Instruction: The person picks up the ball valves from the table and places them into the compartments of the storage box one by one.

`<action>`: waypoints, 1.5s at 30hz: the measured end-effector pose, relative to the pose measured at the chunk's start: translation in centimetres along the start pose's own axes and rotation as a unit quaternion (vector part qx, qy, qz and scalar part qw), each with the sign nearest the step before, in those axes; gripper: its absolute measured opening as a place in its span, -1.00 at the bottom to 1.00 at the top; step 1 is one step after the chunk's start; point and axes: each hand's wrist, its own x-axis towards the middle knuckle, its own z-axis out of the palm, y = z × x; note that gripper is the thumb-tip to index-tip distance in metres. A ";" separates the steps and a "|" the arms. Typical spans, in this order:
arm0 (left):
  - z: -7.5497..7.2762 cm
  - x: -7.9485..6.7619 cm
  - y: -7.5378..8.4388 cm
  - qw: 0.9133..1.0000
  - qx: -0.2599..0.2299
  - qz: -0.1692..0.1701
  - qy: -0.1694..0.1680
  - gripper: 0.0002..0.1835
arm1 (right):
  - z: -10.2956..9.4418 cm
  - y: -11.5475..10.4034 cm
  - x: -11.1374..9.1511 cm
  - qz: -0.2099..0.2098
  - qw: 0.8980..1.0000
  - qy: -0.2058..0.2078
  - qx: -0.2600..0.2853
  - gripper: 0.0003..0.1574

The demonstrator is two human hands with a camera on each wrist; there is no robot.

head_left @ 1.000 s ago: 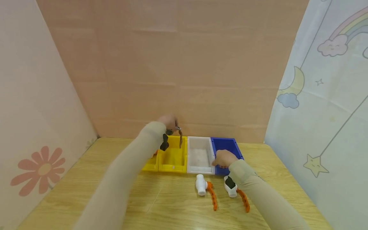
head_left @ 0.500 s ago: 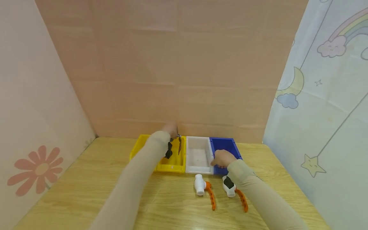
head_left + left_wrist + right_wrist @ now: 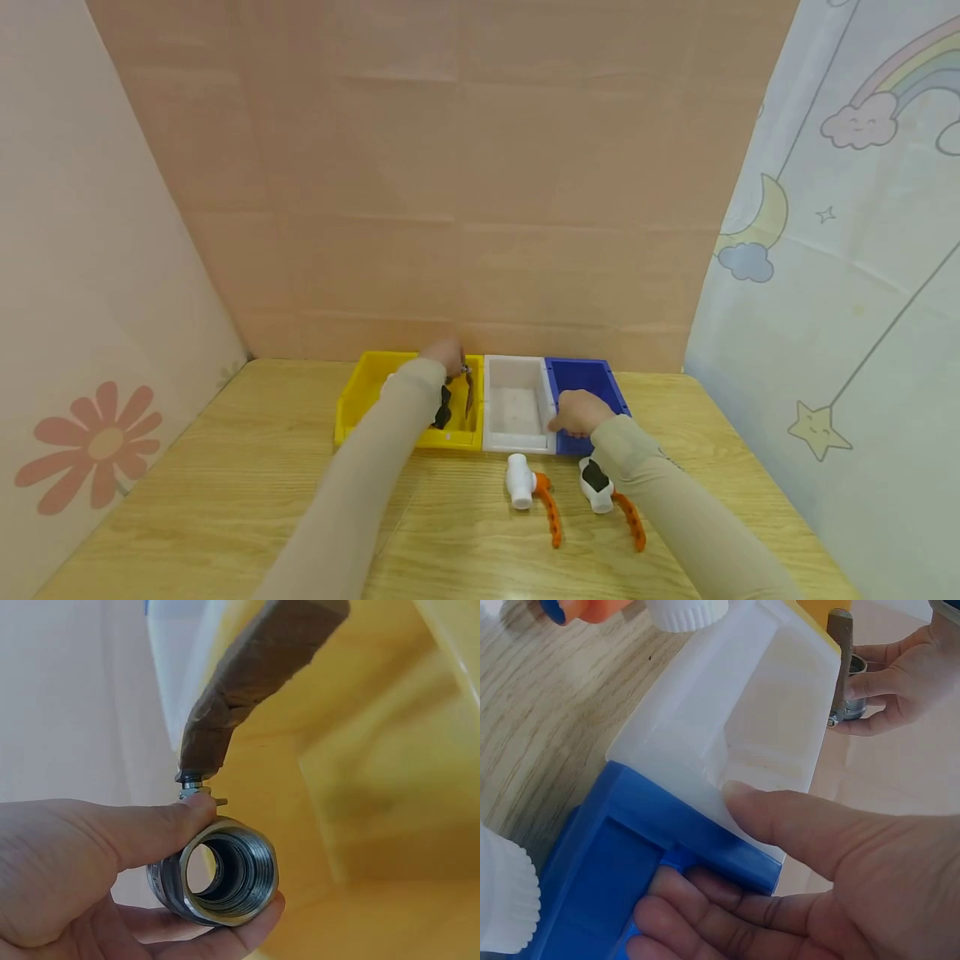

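Observation:
My left hand (image 3: 446, 354) holds a metal ball valve (image 3: 262, 877) over the right one of two yellow bins (image 3: 461, 429). In the left wrist view the thumb presses on top of the valve body, with fingers beneath it. A threaded opening faces the camera, and the long brown handle (image 3: 240, 686) angles upward. My right hand (image 3: 581, 412) grips the adjoining walls of the blue bin (image 3: 588, 375) and the white bin (image 3: 517, 408). Its thumb lies on the white side, while the fingers curl inside the blue one, as the right wrist view shows.
Two white plastic ball valves (image 3: 520, 482) with orange handles (image 3: 553, 517) lie on the wooden table (image 3: 225, 467) in front of the bins. The second sits beside the right sleeve. Behind the row stands a pinkish-tan backdrop (image 3: 480, 208); patterned panels flank the table.
My left hand has moved a little right and lowered the metal ball valve into the yellow bin's opening. The right hand keeps its place at the bin walls.

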 end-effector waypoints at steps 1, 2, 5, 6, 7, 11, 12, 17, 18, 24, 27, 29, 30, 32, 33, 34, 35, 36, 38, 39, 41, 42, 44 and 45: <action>0.2 0.1 -0.1 1.000 0.000 -0.001 -0.001 -0.78 | 0.0 0.0 0.0 -0.001 1.000 0.000 -0.001 -0.61; 0.4 0.2 -0.2 1.000 0.002 -0.001 -0.001 -0.77 | 0.0 0.0 0.0 -0.001 1.000 0.000 -0.002 -0.61; 1.0 0.6 -0.4 1.000 0.000 -0.008 -0.003 -0.77 | 0.0 0.0 0.0 -0.002 1.000 0.001 -0.005 -0.61; 1.2 0.7 -0.4 1.000 -0.001 -0.011 -0.003 -0.78 | 0.0 0.0 0.0 -0.002 1.000 0.002 -0.006 -0.61; 1.5 0.9 -0.5 1.000 -0.005 -0.013 -0.002 -0.78 | 0.0 0.0 0.0 -0.003 1.000 0.003 -0.006 -0.62; 2.7 1.6 -0.8 0.999 -0.029 -0.034 0.001 -0.84 | -0.1 0.0 0.0 -0.003 1.000 0.006 -0.004 -0.62; 3.0 1.7 -0.8 0.999 -0.034 -0.040 0.001 -0.86 | -0.1 0.0 0.0 -0.002 1.000 0.006 -0.002 -0.62; 4.1 2.0 -1.1 0.999 -0.022 -0.048 0.004 -0.92 | -0.2 -0.2 -0.1 -0.001 1.000 0.004 0.002 -0.62; 4.3 2.0 -1.1 0.999 -0.017 -0.046 0.005 -0.92 | -0.2 -0.2 -0.1 -0.001 1.000 0.003 0.002 -0.62; 5.2 1.9 -1.2 0.999 -0.015 -0.047 0.012 -0.86 | -0.1 -0.1 -0.1 -0.002 1.000 0.005 0.000 -0.62; 5.7 2.4 -1.4 0.999 -0.009 -0.046 0.014 -0.84 | -0.1 -0.1 -0.1 -0.003 1.000 0.006 -0.002 -0.61; 6.4 3.2 -1.8 0.999 0.003 -0.035 0.020 -0.84 | -0.1 -0.2 -0.1 -0.002 1.000 0.006 -0.002 -0.61; 6.6 3.5 -2.0 0.999 0.004 -0.036 0.014 -0.83 | -0.1 -0.3 -0.1 -0.002 1.000 0.006 -0.002 -0.61; 7.0 4.0 -2.4 0.999 0.003 -0.034 0.009 -0.83 | -0.1 -0.3 -0.1 -0.003 1.000 0.006 -0.003 -0.62; 7.2 4.0 -2.5 0.999 0.004 -0.033 0.011 -0.84 | 0.0 -0.3 -0.1 -0.004 1.000 0.007 -0.003 -0.62; 7.3 4.0 -2.5 0.999 0.005 -0.034 0.014 -0.84 | 0.0 -0.4 -0.1 -0.004 1.000 0.007 -0.003 -0.62; 7.3 3.8 -2.4 0.999 0.002 -0.044 0.008 -0.85 | 0.0 -0.4 0.0 -0.005 1.000 0.006 -0.002 -0.62; 7.3 3.6 -2.4 0.999 0.000 -0.045 0.009 -0.85 | 0.1 -0.4 0.0 -0.005 1.000 0.006 -0.003 -0.62; 7.3 3.2 -2.3 0.999 0.000 -0.042 0.017 -0.87 | 0.1 -0.4 0.1 -0.004 1.000 0.005 -0.002 -0.62; 7.3 3.0 -2.3 0.999 0.000 -0.041 0.020 -0.87 | 0.1 -0.4 0.1 -0.002 1.000 0.004 -0.001 -0.62; 7.2 2.8 -2.2 0.999 -0.001 -0.038 0.025 -0.87 | 0.1 -0.4 0.3 0.001 1.000 0.002 -0.001 -0.62; 7.2 2.7 -2.2 0.999 -0.001 -0.038 0.028 -0.87 | 0.1 -0.3 0.4 0.003 1.000 0.002 -0.001 -0.62; 7.1 2.6 -2.2 0.999 -0.005 -0.039 0.031 -0.86 | 0.0 -0.3 0.4 0.005 1.000 0.000 -0.001 -0.63; 7.1 2.5 -2.1 0.999 -0.004 -0.041 0.031 -0.86 | 0.0 -0.4 0.4 0.006 1.000 0.000 -0.001 -0.63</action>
